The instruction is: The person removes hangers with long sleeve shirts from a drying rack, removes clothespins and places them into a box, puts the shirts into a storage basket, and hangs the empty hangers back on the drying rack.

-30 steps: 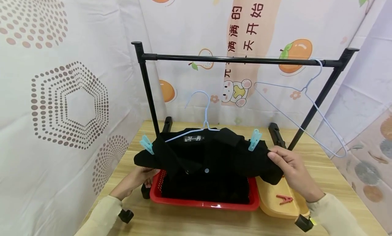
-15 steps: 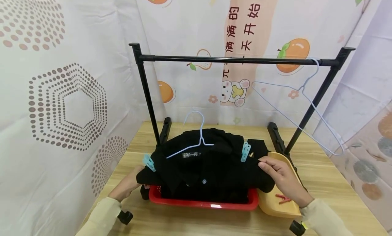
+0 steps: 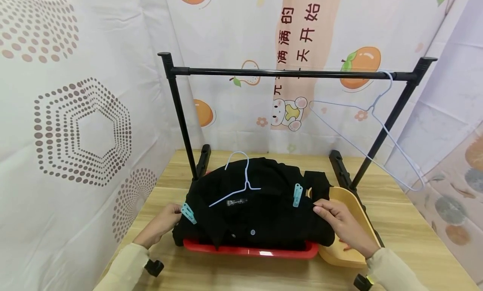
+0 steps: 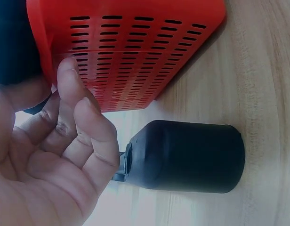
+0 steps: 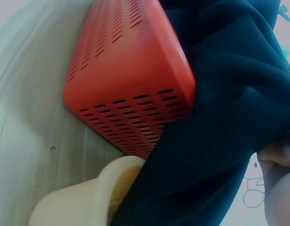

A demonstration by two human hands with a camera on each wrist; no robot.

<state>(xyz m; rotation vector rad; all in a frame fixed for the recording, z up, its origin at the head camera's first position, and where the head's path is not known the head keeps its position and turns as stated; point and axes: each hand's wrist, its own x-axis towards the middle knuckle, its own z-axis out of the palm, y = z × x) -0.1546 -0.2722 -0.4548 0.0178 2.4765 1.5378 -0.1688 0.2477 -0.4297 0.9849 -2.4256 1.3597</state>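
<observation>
Your left hand (image 3: pixel 162 226) pinches the black shirt (image 3: pixel 271 215) at the left end of the red basket (image 3: pixel 249 252), its other fingers loosely bent near the basket's wall. Your right hand (image 3: pixel 341 224) pinches the shirt past the basket's right end. The shirt lies across the top of the basket, spilling over both ends. On it, above the basket, sits a blue hanger (image 3: pixel 246 183), with one clip (image 3: pixel 188 213) toward the basket's left end and another clip (image 3: pixel 297 195) toward its right. Just right of the basket is a yellow tray (image 3: pixel 349 203), partly under the shirt, holding a red peg (image 3: pixel 344 245) mostly hidden by your hand. Behind the basket, a black rack (image 3: pixel 283 73) stands on the desk (image 3: pixel 226 274); a second hanger (image 3: pixel 373 108) hangs from it, beyond the basket's right end.
</observation>
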